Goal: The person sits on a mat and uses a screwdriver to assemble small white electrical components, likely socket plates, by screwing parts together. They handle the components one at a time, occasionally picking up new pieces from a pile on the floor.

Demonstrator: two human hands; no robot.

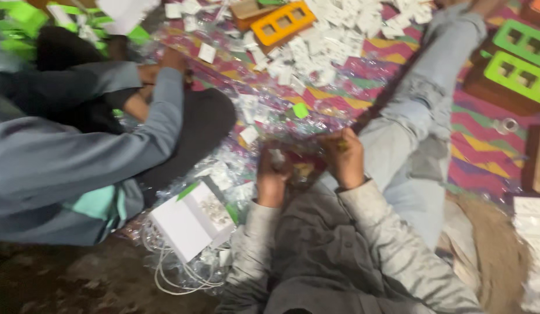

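Whole view smeared by motion blur. Small object pinched in left hand (274, 174) pale and indistinct; kind not identifiable. Item in right hand (343, 156) mostly covered by curled fingers, only a yellowish glint visible. Pile of white pieces (328, 43), far centre, too blurred to separate or identify. Green frames (519, 55), far right, cut by picture edge. Stack of white parts (531, 256), near right, cropped at edge. Co-worker's hands (159, 70), far left, merged in blur.
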